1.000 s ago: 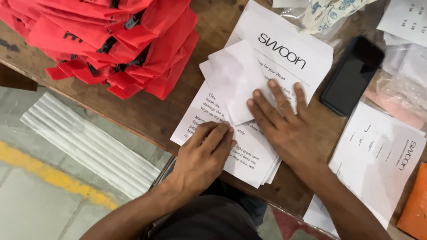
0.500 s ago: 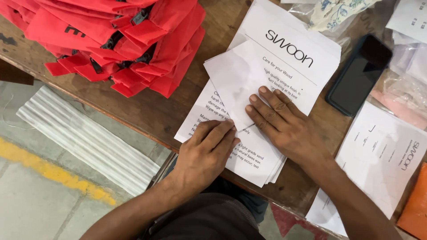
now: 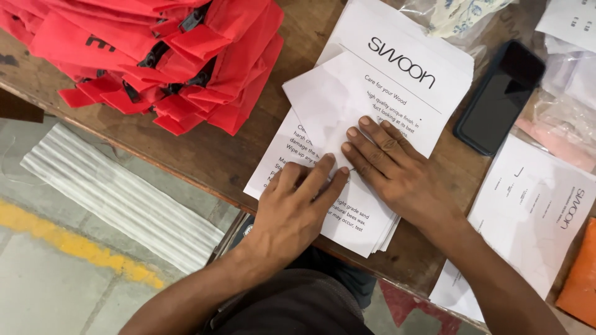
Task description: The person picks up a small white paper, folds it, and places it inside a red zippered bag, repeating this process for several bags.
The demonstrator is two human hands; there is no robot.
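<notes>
Folded white sheet atop the stack of printed leaflets on the wooden bench, pinned under the flat, open left hand and right hand; firm, even fingertip pressure along the fold should crease it cleanly.

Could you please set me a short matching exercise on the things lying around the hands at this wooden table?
Things:
1. red fabric pile
2. black phone
3. folded white sheet
4. orange item

Places or states:
a. at the table's lower right edge, partly out of frame
b. pressed flat under both hands
c. stacked at the upper left
d. lying dark-screened, right of the paper stack

Pairs: 1-c, 2-d, 3-b, 4-a
</notes>
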